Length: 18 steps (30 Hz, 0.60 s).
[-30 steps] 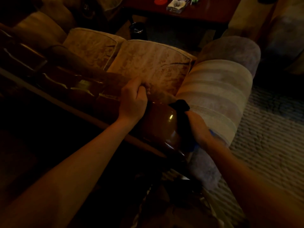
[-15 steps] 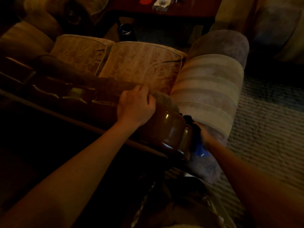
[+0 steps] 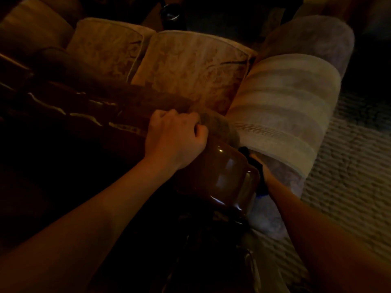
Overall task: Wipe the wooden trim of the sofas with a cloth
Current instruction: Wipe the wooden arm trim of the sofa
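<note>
The room is dim. The sofa's glossy brown wooden trim [image 3: 224,174] runs along the top of the backrest and ends in a rounded corner at centre. My left hand [image 3: 175,140] is closed over the top of the backrest just left of that corner. My right hand [image 3: 264,176] is mostly hidden behind the corner's right side, pressing a dark cloth [image 3: 254,163] with a blue edge against the wood. Only the wrist and a bit of the hand show.
Two patterned beige seat cushions [image 3: 190,77] lie beyond the backrest. A striped rolled armrest [image 3: 283,115] lies right of the corner. Textured carpet [image 3: 349,166] covers the floor at right. A dark round object [image 3: 171,13] stands on the floor at the top.
My right hand with the cloth has slid from the top of the rounded corner down its right side. My left hand has kept its grip. The camera has tilted down slightly.
</note>
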{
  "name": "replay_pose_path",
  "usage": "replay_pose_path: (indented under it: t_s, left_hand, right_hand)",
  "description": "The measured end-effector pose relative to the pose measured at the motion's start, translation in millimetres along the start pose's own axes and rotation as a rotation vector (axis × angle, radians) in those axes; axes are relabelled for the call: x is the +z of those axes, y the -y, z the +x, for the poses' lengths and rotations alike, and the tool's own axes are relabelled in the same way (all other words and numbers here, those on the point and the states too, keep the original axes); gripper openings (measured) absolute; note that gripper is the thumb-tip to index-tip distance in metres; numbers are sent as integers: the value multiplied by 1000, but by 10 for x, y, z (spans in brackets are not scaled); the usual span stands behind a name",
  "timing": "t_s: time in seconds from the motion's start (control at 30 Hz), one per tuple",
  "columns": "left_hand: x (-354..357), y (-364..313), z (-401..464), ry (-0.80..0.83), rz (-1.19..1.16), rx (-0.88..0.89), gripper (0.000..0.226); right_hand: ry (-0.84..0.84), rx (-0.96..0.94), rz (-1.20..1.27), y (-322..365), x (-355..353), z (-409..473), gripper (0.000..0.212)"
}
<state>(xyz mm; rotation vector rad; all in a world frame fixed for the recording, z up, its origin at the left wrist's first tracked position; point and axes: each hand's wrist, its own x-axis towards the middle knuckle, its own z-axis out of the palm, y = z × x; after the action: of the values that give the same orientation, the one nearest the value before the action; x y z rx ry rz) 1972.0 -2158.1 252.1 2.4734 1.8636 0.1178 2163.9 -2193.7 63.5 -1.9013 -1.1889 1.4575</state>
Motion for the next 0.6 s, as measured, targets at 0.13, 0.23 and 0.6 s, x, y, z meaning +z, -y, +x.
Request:
replay_pose_path:
  t_s: [0.13, 0.23, 0.6]
  left_hand:
    - [0, -4, -9, -15, -1, -14, 56]
    - [-2, -16, -5, -2, 13, -10, 46]
    - [-42, 40, -11, 63, -229, 76, 31]
  right_hand:
    - [144, 78, -130, -601, 109, 518, 48]
    - [118, 227, 57, -463, 138, 435, 56]
    - [-320, 25, 560, 893, -12, -1026, 38]
